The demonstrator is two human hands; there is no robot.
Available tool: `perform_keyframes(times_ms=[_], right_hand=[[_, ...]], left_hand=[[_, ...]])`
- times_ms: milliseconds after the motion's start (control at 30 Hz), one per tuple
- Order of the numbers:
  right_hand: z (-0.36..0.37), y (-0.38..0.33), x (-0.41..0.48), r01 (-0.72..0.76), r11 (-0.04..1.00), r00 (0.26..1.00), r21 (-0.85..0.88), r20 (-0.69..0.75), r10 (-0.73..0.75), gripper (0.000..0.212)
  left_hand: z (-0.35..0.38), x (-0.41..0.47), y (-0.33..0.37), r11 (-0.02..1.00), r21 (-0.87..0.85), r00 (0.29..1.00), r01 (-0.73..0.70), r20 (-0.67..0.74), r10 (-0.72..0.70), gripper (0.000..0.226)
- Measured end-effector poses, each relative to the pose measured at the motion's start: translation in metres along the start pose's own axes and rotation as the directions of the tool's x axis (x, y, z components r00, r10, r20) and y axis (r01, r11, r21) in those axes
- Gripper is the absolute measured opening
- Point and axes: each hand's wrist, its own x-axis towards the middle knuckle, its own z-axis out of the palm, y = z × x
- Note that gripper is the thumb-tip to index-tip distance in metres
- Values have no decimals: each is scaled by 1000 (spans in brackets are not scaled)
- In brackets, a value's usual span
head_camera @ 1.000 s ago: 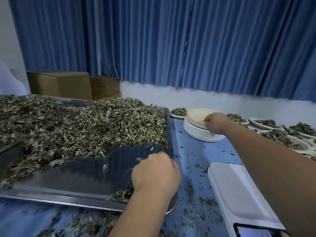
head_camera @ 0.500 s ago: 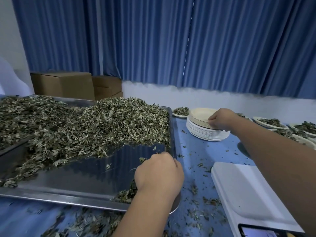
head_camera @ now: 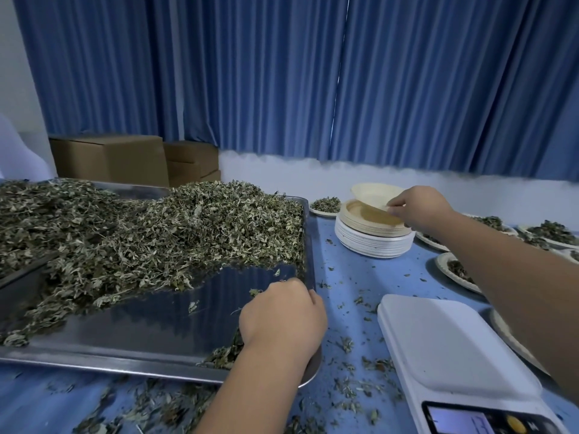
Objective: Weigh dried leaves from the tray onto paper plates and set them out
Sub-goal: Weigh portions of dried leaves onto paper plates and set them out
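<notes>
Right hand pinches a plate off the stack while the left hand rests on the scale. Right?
Not quite: the head view shows the left hand at the near corner of the tray, not on the scale. The right hand does pinch the plate above the stack.

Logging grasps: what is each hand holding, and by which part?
Right hand pinches a pale round paper plate by its right rim. Left hand: grasp hidden, cannot tell.
</notes>
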Motion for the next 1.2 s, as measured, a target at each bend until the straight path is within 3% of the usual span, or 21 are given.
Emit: perform_keyframes(times_ms=[233, 367, 700, 867, 967, 1067, 1200], right_hand=[[-19, 5, -83, 211, 972, 974, 105, -111, -199, 16], [-33, 15, -152, 254, 942, 967, 219, -68, -245, 10], [-56, 51, -221, 353, 907, 904, 229, 166, -394, 19], [-64, 57, -230, 326, 895, 866, 303, 284, -412, 20], [-66, 57, -231, 275, 889, 868, 366, 303, -393, 22], [-65, 58, -232, 261, 892, 887, 369, 272, -373, 45], [-68, 38, -234, 278, 869, 927, 408, 124, -355, 38]], left_hand=[[-9, 0, -3, 999, -11, 994, 48, -102, -49, 55], [-14, -2, -9, 994, 70, 984, 79, -164, -67, 67], [-19, -11, -26, 952, 203, 964, 230, 88, -251, 78], [-19, -12, -26, 952, 193, 959, 237, 112, -261, 77], [-19, -14, -20, 959, 171, 962, 225, 115, -247, 74], [-18, -17, -13, 971, 138, 968, 196, 132, -214, 72], [-21, -19, -11, 983, 39, 972, 180, 147, -184, 70]])
